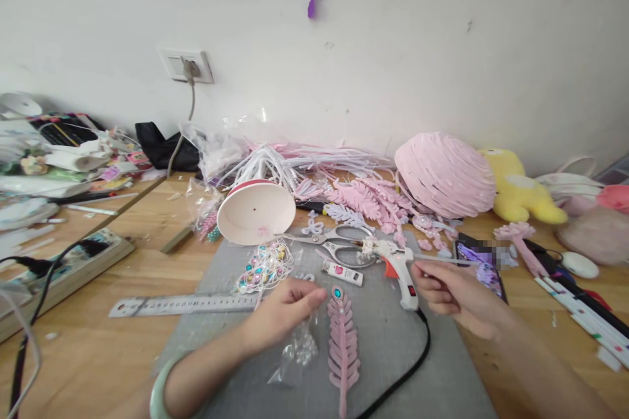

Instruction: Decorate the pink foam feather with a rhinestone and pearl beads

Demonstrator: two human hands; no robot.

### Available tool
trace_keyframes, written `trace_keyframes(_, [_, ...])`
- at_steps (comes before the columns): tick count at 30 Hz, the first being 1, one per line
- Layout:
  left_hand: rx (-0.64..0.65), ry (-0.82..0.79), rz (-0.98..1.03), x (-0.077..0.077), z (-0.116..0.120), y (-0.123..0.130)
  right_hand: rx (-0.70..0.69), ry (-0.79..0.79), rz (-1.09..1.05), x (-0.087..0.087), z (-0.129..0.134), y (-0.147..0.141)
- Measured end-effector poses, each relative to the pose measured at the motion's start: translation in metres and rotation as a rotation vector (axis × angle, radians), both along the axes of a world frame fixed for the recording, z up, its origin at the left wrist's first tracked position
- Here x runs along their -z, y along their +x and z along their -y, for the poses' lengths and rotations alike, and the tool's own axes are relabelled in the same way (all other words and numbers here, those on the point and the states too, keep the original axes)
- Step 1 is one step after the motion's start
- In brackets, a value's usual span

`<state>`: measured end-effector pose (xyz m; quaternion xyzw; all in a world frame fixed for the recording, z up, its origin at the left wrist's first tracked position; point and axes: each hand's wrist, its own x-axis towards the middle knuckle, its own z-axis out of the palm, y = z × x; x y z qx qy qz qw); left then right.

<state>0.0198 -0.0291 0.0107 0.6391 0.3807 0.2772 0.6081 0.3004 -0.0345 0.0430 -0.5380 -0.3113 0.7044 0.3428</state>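
While my left hand [287, 308] is just left of the pink feather [344, 340], its fingers are curled, thumb close to the index; can't tell if anything's pinched. Feather lies on the grey mat [388, 334], stem end toward me, blue gem [337, 292] at the far end. My right hand [449, 291] is at the rear of the white glue gun [405, 275], fingers curled, fingertips by the glue stick [439, 258] sticking out the back; can't confirm a hold. Nozzle points left, by the scissors [319, 238]; black cord [428, 334] runs from the handle toward me. Small lighter-like item [343, 273] sits between gun and bead pile [265, 265]. Steel ruler [187, 303] lies left of my left hand.
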Motion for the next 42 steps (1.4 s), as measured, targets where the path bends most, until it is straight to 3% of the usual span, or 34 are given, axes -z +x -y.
trace_keyframes(6, [0.052, -0.074, -0.041, -0.007, -0.004, -0.002, 0.019, 0.109, 0.045, 0.011, 0.002, 0.008])
trace_keyframes(8, [0.110, -0.072, -0.069, -0.009, -0.005, -0.003, 0.006, 0.178, 0.279, 0.014, 0.002, 0.010])
trace_keyframes(10, [0.207, -0.035, -0.147, -0.011, -0.003, -0.003, -0.004, 0.337, 0.648, 0.016, 0.002, 0.010])
trace_keyframes(13, [0.369, 0.185, -0.286, -0.012, 0.006, 0.001, -0.090, 0.443, 1.140, 0.020, 0.001, 0.007])
trace_keyframes(17, [0.549, 0.648, -0.408, -0.011, 0.020, 0.006, -0.282, 0.340, 1.373, 0.030, -0.001, -0.002])
trace_keyframes(20, [0.595, 0.859, -0.544, -0.008, 0.024, 0.007, -0.332, 0.389, 1.375, 0.037, -0.003, -0.004])
trace_keyframes(24, [0.620, 0.950, -0.634, -0.007, 0.024, 0.006, -0.236, 0.362, 1.193, 0.040, -0.003, -0.001])
trace_keyframes(30, [0.619, 0.980, -0.650, -0.007, 0.024, 0.006, 0.105, 0.182, 0.446, 0.031, 0.003, -0.002])
trace_keyframes(32, [0.620, 0.984, -0.649, -0.007, 0.024, 0.005, 0.165, 0.144, 0.173, 0.024, 0.005, -0.005])
trace_keyframes(34, [0.621, 0.984, -0.632, -0.007, 0.024, 0.004, 0.208, 0.113, 0.034, 0.018, 0.008, -0.007])
trace_keyframes(38, [0.625, 0.976, -0.597, -0.007, 0.022, 0.001, 0.223, 0.147, 0.210, 0.016, 0.015, -0.005])
trace_keyframes(42, [0.627, 0.959, -0.609, -0.006, 0.020, 0.001, 0.080, 0.229, 0.570, 0.017, 0.022, -0.006])
